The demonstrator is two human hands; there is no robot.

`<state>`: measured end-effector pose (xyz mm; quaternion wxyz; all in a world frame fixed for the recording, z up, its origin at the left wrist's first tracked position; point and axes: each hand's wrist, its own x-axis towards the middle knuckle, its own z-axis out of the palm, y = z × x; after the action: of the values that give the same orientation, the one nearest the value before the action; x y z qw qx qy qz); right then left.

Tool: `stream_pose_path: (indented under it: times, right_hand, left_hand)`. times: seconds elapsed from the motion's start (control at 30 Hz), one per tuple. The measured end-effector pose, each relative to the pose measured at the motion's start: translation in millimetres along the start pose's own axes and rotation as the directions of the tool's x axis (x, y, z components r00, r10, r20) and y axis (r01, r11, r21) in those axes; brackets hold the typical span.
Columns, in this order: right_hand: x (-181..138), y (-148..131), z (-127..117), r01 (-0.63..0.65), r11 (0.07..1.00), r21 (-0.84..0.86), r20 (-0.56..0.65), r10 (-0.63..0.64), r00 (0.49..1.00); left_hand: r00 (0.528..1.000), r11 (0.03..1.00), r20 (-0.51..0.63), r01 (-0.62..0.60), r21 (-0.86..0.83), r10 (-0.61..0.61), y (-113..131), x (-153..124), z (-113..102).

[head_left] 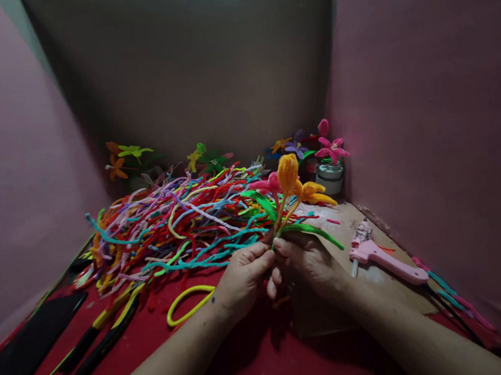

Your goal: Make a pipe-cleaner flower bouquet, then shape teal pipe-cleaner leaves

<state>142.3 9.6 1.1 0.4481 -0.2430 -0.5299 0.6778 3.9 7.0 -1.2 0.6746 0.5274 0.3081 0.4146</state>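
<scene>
My left hand (247,277) and my right hand (310,265) meet over the middle of the table, both pinching the stems of a small pipe cleaner flower bunch (288,174). An orange bud stands at its top, with an orange bloom to the right and a pink one to the left. Green leaves (315,232) fan out on both sides, just above my fingers. The lower ends of the stems are hidden by my hands.
A big heap of coloured pipe cleaners (160,221) lies behind my left hand. Yellow-black pliers (113,333) rest at left. A pink glue gun (388,262) sits on a board (374,300) at right. Finished flowers (331,150) stand at the back, between pink side walls (438,102).
</scene>
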Motion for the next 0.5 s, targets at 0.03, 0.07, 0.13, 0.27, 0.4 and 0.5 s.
stream_pose_path:
  times: [0.03,0.07,0.13,0.27,0.4,0.5]
  right_hand:
    - [0,2,0,0.003,1.000,-0.027,-0.028,-0.003,1.000]
    - [1,4,0,0.008,0.998,-0.057,-0.063,-0.011,0.998]
    - [1,6,0,0.024,0.995,-0.099,-0.128,-0.036,0.991]
    - [1,0,1,0.113,0.981,-0.159,-0.206,-0.145,0.968]
    - [0,-9,1,0.203,0.942,-0.269,-0.218,-0.265,0.939]
    - [0,-7,0,0.172,0.934,-0.314,-0.190,-0.239,0.952]
  left_hand:
    - [1.000,1.000,-0.013,-0.011,0.022,0.012,0,0,1]
    - [0.999,0.998,-0.029,-0.026,0.057,0.028,0,1,3]
    - [0.997,0.986,-0.057,-0.048,0.159,0.058,2,1,6]
    - [0.983,0.914,-0.133,-0.065,0.402,0.128,12,-2,7]
    - [0.868,0.857,-0.366,-0.121,0.500,0.336,27,-5,-1]
    - [0.849,0.922,-0.408,-0.207,0.327,0.335,35,-5,-2]
